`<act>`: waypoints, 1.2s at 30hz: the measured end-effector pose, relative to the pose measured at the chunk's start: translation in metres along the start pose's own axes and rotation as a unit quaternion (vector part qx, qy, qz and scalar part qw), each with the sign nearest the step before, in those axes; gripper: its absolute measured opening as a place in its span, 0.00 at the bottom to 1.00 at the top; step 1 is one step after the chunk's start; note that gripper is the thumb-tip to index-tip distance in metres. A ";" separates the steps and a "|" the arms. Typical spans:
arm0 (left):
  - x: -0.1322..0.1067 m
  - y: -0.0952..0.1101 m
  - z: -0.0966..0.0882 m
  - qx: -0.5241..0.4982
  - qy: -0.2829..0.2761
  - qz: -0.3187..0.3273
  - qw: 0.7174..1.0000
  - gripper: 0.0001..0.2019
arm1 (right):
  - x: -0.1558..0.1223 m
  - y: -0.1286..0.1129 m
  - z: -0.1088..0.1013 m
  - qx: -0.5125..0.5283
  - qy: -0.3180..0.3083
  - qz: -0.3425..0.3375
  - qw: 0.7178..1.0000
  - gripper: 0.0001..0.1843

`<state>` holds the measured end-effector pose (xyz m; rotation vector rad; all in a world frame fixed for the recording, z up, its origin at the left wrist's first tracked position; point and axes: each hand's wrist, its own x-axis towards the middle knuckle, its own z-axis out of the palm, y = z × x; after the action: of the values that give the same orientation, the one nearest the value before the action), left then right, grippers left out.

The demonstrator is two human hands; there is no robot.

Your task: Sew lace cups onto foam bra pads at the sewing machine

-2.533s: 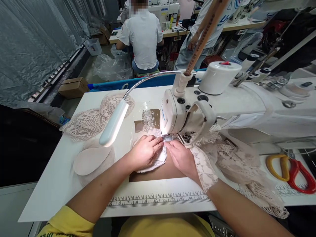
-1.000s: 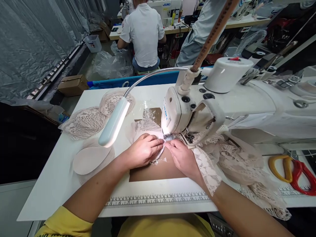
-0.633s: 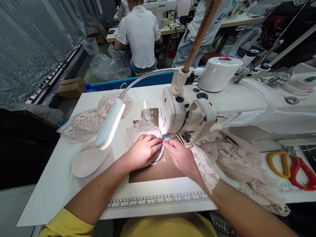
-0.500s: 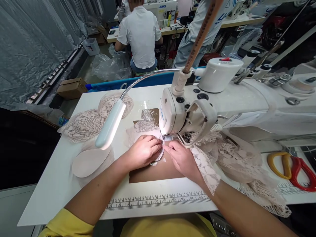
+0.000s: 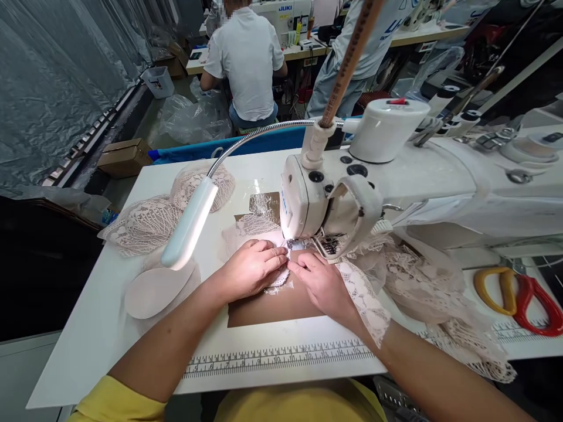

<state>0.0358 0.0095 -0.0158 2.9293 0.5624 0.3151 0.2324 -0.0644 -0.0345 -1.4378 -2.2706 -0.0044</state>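
Note:
Just in front of the needle area of a white sewing machine [image 5: 303, 196], my left hand [image 5: 255, 266] has its fingers bent together over a pale lace fabric piece [image 5: 280, 280]. From the other side, my right hand [image 5: 323, 284] pinches the edge of that piece with thumb and forefinger close to the presser foot [image 5: 292, 245]. The two hands' fingertips nearly meet. Much of the fabric is hidden beneath my left fingers. A lace strip [image 5: 363, 299] hangs over my right wrist. Brown sheeting [image 5: 264, 310] lies under both hands.
A lamp [image 5: 189, 223] on a bent metal neck reaches over the left side. Lace cups [image 5: 141, 225] and a smooth oval pad [image 5: 156, 292] lie on the left. Bunched lace [image 5: 422, 281] and red-and-yellow-handled scissors [image 5: 536, 305] are at right. A person [image 5: 248, 64] sits ahead.
The whole view has shifted slightly. My hands stay at the needle area, with the fabric between them and only a slight movement of the fingers.

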 end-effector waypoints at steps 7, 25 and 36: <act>0.004 0.008 0.003 0.006 0.004 -0.046 0.999 0.17 | 0.000 0.004 0.003 -0.022 -0.017 0.051 0.998 0.20; 0.000 0.008 -0.001 -0.090 0.039 -0.023 0.995 0.11 | -0.005 0.011 0.002 0.053 0.009 0.045 0.998 0.17; -0.002 0.009 -0.003 -0.022 0.011 -0.026 0.999 0.13 | -0.004 0.010 0.006 0.054 -0.003 0.008 0.999 0.16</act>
<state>0.0366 0.0015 -0.0112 2.8667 0.6240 0.3482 0.2403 -0.0612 -0.0441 -1.4015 -2.2277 0.1247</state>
